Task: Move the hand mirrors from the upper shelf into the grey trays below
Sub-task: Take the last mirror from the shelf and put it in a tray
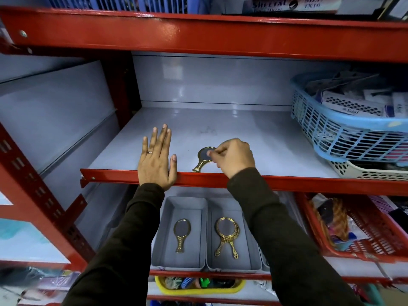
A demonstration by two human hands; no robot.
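I have one gold hand mirror (204, 159) left on the grey upper shelf (254, 138), lying flat near the red front lip with its handle pointing toward me and to the left. My right hand (235, 156) is over its round head, fingertips (210, 153) pinched together at the glass — from this angle I cannot be sure whether they have actually clamped the rim or only touch it. My left hand (156, 160) lies flat and spread on the shelf just beside the mirror, palm down across the front edge, holding nothing; there is a ring on one finger. Below, two grey trays sit side by side: the left tray (163, 217) holds a single gold mirror (182, 234), the right tray (247, 250) holds two overlapping ones (227, 236), handles toward me. A blue basket (326, 133) of packaged goods stands at the shelf's right end — well apart from the mirror.
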